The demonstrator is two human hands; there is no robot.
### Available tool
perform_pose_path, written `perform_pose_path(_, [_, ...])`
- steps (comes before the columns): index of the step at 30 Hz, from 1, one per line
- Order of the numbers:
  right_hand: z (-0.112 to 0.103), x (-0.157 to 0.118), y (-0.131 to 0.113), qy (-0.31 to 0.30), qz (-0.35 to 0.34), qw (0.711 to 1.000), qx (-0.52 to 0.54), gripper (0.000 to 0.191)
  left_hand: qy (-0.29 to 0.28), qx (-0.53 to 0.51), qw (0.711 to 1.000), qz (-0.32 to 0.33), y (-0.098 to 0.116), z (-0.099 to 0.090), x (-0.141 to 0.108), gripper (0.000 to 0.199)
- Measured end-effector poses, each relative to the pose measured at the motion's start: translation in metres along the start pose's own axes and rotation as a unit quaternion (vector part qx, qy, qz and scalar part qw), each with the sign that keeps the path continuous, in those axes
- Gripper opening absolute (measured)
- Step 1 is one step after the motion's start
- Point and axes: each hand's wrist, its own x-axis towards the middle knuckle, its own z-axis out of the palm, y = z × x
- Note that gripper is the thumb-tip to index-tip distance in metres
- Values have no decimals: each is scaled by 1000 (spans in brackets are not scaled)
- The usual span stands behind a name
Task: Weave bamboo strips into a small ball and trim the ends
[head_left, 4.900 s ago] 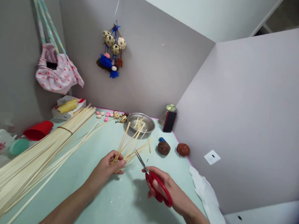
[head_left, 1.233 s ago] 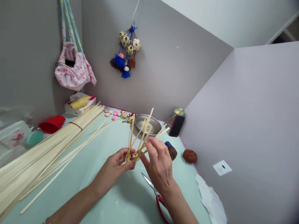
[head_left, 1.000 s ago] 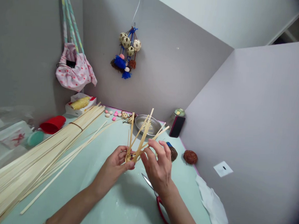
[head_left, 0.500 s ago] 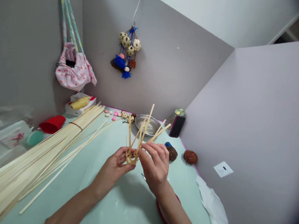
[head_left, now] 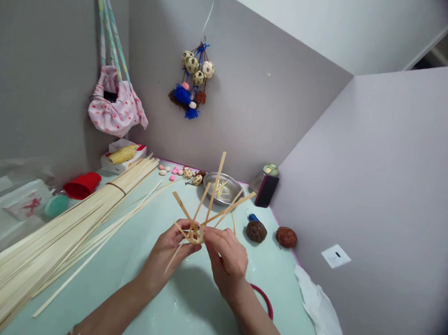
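Note:
Between my hands, above the pale green table, is a small woven ball of bamboo strips [head_left: 195,234] with several loose strip ends fanning up and outward. My left hand [head_left: 169,245] grips its left side, thumb below and fingers above. The fingers of my right hand [head_left: 227,253] are closed at the ball's right edge, by the base of the strips; exactly which strip they pinch is hidden. Beyond them stands a round metal bowl [head_left: 223,187] with short strip pieces in it.
A tied bundle of long bamboo strips [head_left: 76,219] covers the left side. Brown yarn [head_left: 256,231], reddish yarn [head_left: 286,237], a phone [head_left: 267,191] and a jar [head_left: 271,169] stand right. A red ring [head_left: 265,299] lies by my right forearm. Finished woven balls [head_left: 198,77] hang on the wall.
The woven ball has been turned and tilted, so its strip ends now spread wider, some to the left. My right hand has dropped slightly lower, and the view has shifted a little.

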Motion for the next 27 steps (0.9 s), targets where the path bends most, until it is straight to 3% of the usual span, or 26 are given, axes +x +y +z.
perform_pose_path(8, [2,1,2,-14,60,998,-8,18,32,24,999,15,3,-2,1,38])
perform_pose_path(17, [6,-1,8,-25,107,994,-29,16,6,18,1000,2,0,-1,-1,32])
perform_pose_path(23, [7,3,7,17,135,988,-69,16,-11,-4,1000,-7,-12,-6,5,37])
perform_pose_path(27, [6,5,2,12,157,984,-80,16,-14,-13,1000,-12,-15,-7,6,40])
